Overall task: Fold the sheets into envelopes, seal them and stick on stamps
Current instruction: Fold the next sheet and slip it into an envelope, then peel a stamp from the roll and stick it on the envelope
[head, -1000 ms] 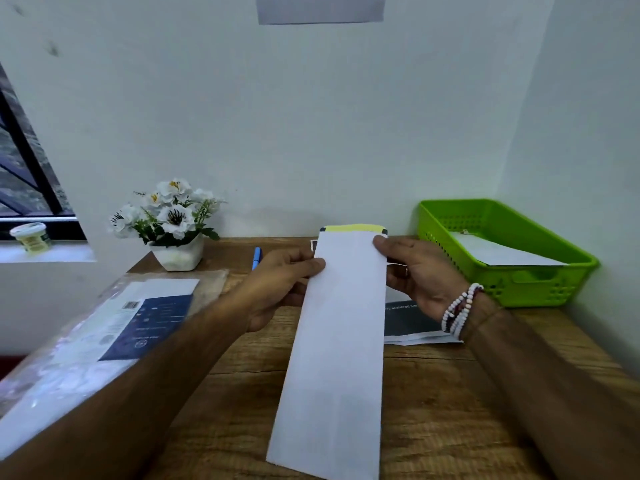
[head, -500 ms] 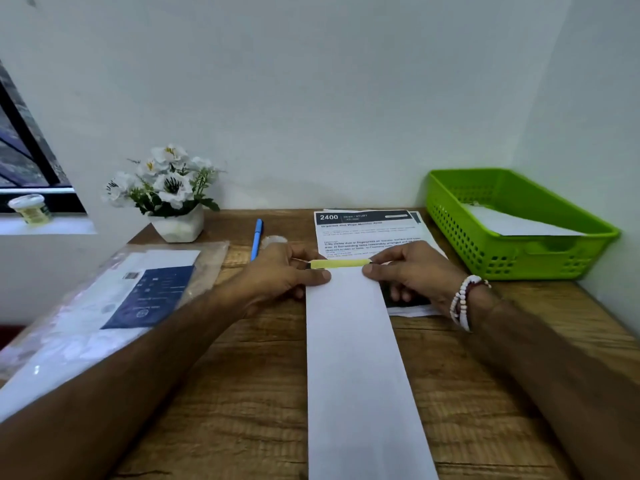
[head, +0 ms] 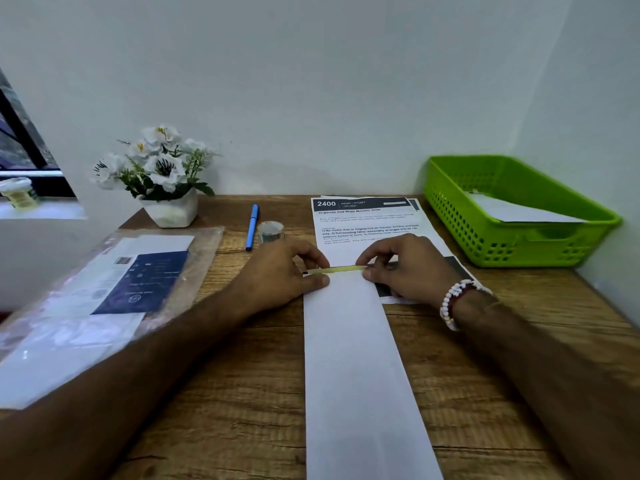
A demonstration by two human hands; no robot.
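Long white paper envelope point(head: 356, 358) pinched by left hand point(head: 280, 271), right hand point(head: 408, 268); printed sheet point(head: 363, 223) beneath; green plastic basket point(head: 457, 216) holding white sheet point(head: 512, 211).

Landmark: envelope point(head: 360, 358), lying lengthwise on the table point(head: 242, 393).
Left of envelope: bare wood strip, then a plastic-wrapped pack point(head: 114, 289) along the table edge.
Far left of envelope: pen point(head: 252, 227), tape roll point(head: 271, 232) and flower pot point(head: 166, 181) near the wall.
Right of envelope: bare wood; green basket point(head: 519, 216) fills the far corner.
Beyond envelope: printed sheet point(head: 367, 223), lying flat.
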